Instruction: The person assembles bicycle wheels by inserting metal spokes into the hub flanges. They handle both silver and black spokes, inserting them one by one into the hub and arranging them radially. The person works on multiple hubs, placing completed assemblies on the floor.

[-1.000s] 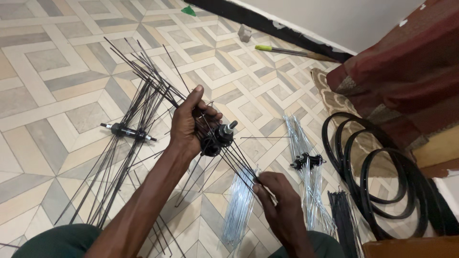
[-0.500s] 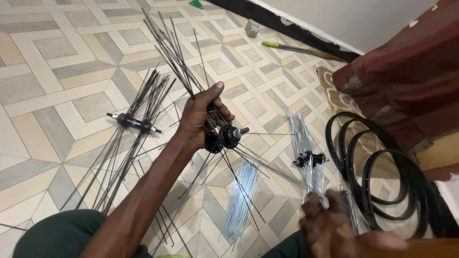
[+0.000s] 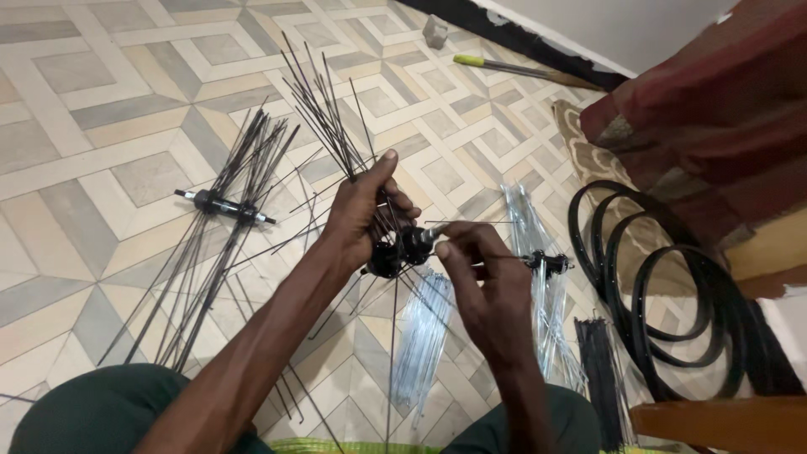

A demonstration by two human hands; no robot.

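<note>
On the tiled floor (image 3: 101, 109), with the black rims (image 3: 672, 286) stacked at three o'clock and a wooden edge (image 3: 714, 416) at five, the person sat over a wheel hub (image 3: 395, 250) held near the middle of the view. The left hand (image 3: 357, 214) was closed around the hub and a fan of black spokes (image 3: 324, 109) pointing toward twelve; the right hand (image 3: 487, 282) pinched a single thin spoke (image 3: 475, 223) between narrow fingers, its end at the hub flange.

The likely trouble lay in that loose fan — if the left grip slackened, spokes could slide out of the flange holes or cross over one another. The pinched spoke was thin and springy, so I judged it could flick out of the fingertips or miss its hole.

Room was best toward ten and eleven o'clock, where bare tile lay open. A second spoked hub (image 3: 223, 204) sat at nine, silver spoke bundles (image 3: 420, 336) just below the hands at six, and a third small hub (image 3: 546, 265) near three — a sweep of the long spokes that way could snag them.
</note>
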